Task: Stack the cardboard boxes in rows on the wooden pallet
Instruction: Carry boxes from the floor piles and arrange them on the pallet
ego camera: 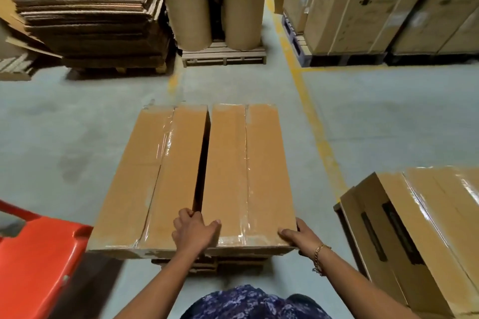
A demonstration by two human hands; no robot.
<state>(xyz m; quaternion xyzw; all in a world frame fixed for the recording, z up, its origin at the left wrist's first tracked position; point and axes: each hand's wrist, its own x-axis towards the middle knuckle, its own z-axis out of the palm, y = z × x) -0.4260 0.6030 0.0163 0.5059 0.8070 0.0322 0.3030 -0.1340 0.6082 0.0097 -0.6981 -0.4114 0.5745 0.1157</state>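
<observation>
Firstly, hands. Left hand (195,228): grips the near left edge of the right-hand box (246,171), fingers curled down into the gap, thumb flat on the taped top. Right hand (298,234): grips the near right corner of the same box, thumb on top, fingers wrapped round the side; gold bracelet (320,254) on the wrist.

Right-hand box: long, tape-sealed, lying flat on the wooden pallet (207,264), which shows only as a strip under the near ends.

Left-hand box (153,179): same kind, lying alongside on the pallet, parted from the first by a narrow dark gap that is widest at the near end.

Near surroundings: red plastic item (39,261) just beside the left-hand box's near corner, type unclear; further sealed boxes (420,235) to the right on the floor, apart from the pallet; blue floral garment (254,303) at the bottom edge.

Floor: grey-green, with a yellow painted line (311,122) running past the right side of the pallet.

Far side: stack of flattened cardboard (85,15) at left; two upright brown paper rolls (191,2) on a small pallet at centre; tall printed appliance cartons (363,8) on dark pallets at right.
</observation>
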